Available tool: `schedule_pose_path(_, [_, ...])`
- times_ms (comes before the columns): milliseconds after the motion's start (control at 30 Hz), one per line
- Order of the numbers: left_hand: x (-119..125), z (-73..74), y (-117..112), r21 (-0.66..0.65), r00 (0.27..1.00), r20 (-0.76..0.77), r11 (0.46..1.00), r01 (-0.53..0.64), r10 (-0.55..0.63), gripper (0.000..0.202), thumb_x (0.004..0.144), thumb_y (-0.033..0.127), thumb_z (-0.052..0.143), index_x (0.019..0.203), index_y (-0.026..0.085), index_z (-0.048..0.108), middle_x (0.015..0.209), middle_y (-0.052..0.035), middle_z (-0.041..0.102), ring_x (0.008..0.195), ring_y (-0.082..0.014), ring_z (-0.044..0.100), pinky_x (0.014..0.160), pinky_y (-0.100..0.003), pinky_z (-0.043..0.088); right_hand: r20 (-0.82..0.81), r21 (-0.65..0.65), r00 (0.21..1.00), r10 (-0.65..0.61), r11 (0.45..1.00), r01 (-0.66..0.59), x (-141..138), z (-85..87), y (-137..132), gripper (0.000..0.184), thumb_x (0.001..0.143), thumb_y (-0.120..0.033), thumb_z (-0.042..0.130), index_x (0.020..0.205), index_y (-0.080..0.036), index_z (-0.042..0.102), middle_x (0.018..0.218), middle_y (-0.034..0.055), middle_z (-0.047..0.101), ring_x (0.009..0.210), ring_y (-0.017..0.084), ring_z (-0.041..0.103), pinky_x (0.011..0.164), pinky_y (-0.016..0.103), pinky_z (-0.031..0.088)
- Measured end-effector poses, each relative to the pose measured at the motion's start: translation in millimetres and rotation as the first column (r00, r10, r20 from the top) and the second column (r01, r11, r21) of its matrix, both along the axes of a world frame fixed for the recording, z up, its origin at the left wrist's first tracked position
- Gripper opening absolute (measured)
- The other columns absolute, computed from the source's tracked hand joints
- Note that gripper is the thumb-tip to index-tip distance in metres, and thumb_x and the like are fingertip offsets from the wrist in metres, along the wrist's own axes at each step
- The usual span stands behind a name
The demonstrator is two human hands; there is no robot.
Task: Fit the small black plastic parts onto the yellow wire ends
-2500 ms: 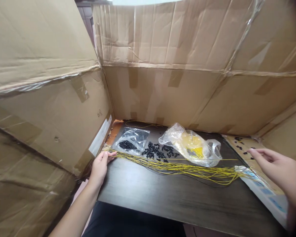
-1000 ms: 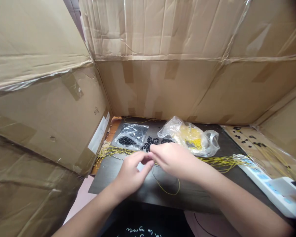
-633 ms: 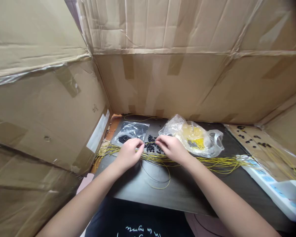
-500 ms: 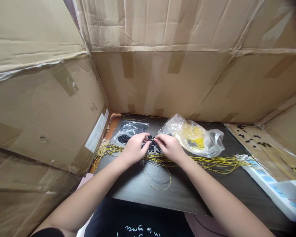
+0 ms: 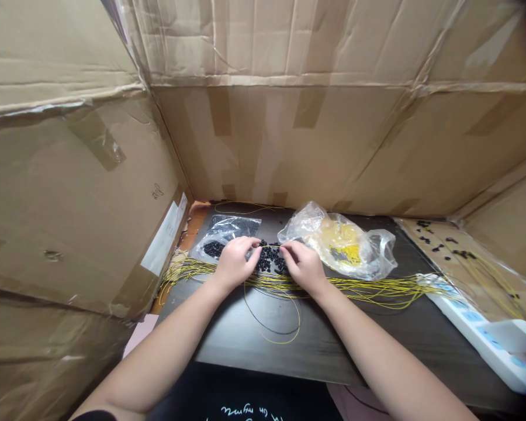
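Note:
My left hand [image 5: 235,261] and my right hand [image 5: 304,264] rest close together over a heap of small black beads [image 5: 270,259] on a dark table [image 5: 359,333]. Each hand has its fingers pinched at the beads; what lies between the fingertips is too small to make out. A loop of yellow cord [image 5: 280,327] hangs from under the hands toward me. A long bundle of yellow cords [image 5: 377,287] stretches across the table beneath both wrists.
A clear zip bag of black beads [image 5: 221,234] lies behind my left hand. A crumpled plastic bag with yellow contents [image 5: 346,245] sits at the right. A white power strip [image 5: 486,339] and a cardboard sheet with loose beads [image 5: 464,263] lie far right. Cardboard walls [image 5: 289,134] surround the table.
My hands came in from the far ends of the cord bundle, met at the table's middle, then moved forward to the bead heap. A loop of yellow cord now lies on the table.

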State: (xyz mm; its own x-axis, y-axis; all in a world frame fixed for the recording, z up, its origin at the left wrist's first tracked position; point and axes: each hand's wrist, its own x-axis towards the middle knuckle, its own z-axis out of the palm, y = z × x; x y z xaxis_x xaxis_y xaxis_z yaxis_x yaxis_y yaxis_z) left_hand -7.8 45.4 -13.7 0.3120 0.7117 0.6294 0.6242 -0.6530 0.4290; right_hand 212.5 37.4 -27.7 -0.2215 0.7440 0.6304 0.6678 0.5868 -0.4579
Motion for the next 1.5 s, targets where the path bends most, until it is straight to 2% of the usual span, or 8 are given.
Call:
schedule_pose_path(100, [4.5, -0.3, -4.5, 0.031, 0.997, -0.069, 0.998, 0.045, -0.043, 0.017, 0.099, 0.028, 0.056, 0.108, 0.019, 0.068, 0.098, -0.0057, 0.074, 0.092, -0.0205, 0.067, 0.087, -0.037, 0.049, 0.032, 0.010, 0.999, 0.044, 0.999, -0.045, -10.0, -0.9, -4.9, 0.021, 0.103, -0.030, 0.048, 0.100, -0.019, 0.066, 0.094, 0.0074, 0.073, 0.083, 0.019, 0.069, 0.077, 0.029, 0.052])
schedule_pose_path(267, [6.5, 2.3, -8.6, 0.050, 0.988, -0.139, 0.996, 0.069, -0.061, 0.017, 0.100, 0.024, 0.053, 0.096, 0.019, 0.068, 0.089, -0.0044, 0.073, 0.083, -0.0192, 0.066, 0.080, -0.035, 0.046, 0.042, 0.018, 0.995, 0.094, 0.995, -0.095, -18.3, -2.7, -9.2, 0.020, 0.102, -0.027, 0.049, 0.102, -0.019, 0.067, 0.094, 0.0070, 0.073, 0.082, 0.018, 0.069, 0.077, 0.028, 0.051])
schedule_pose_path(500, [1.3, 3.6, -6.5, 0.061, 0.991, -0.131, 0.998, 0.021, -0.013, 0.015, 0.099, 0.024, 0.054, 0.092, 0.019, 0.066, 0.086, -0.0039, 0.071, 0.080, -0.0191, 0.064, 0.078, -0.034, 0.044, -0.067, 0.009, 0.996, 0.053, 0.999, -0.052, -13.9, -2.6, -9.3, 0.020, 0.102, -0.030, 0.051, 0.099, -0.019, 0.067, 0.091, 0.0063, 0.072, 0.081, 0.017, 0.068, 0.075, 0.029, 0.052])
schedule_pose_path(833, [4.9, -0.3, -8.4, 0.052, 0.987, -0.107, 0.991, 0.127, -0.121, 0.014, 0.099, 0.024, 0.054, 0.098, 0.020, 0.067, 0.093, -0.0043, 0.075, 0.087, -0.0191, 0.068, 0.082, -0.036, 0.047, -0.080, 0.023, 0.990, 0.116, 0.993, -0.115, -20.1, -4.2, -11.9, 0.019, 0.101, -0.030, 0.050, 0.103, -0.020, 0.067, 0.091, 0.0066, 0.071, 0.082, 0.018, 0.067, 0.076, 0.030, 0.054])
schedule_pose_path(1233, [4.2, -1.6, -7.1, 0.097, 0.977, -0.200, 0.991, 0.093, -0.072, 0.014, 0.099, 0.022, 0.053, 0.094, 0.020, 0.066, 0.087, -0.0044, 0.073, 0.083, -0.0195, 0.067, 0.080, -0.037, 0.044, -0.085, 0.057, 0.993, 0.079, 0.996, -0.075, -21.3, -2.6, -14.0, 0.018, 0.100, -0.028, 0.053, 0.102, -0.019, 0.068, 0.082, 0.0047, 0.067, 0.067, 0.014, 0.059, 0.066, 0.028, 0.049])
schedule_pose_path(1500, [3.9, -3.5, -6.0, 0.096, 0.971, -0.228, 0.990, 0.102, -0.078, 0.017, 0.099, 0.023, 0.052, 0.093, 0.020, 0.067, 0.084, -0.0052, 0.071, 0.080, -0.0196, 0.066, 0.079, -0.037, 0.045, -0.055, 0.039, 0.994, 0.091, 0.995, -0.089, -22.9, -2.4, -14.5, 0.019, 0.100, -0.029, 0.052, 0.102, -0.020, 0.069, 0.081, 0.0045, 0.066, 0.070, 0.015, 0.060, 0.068, 0.028, 0.050])
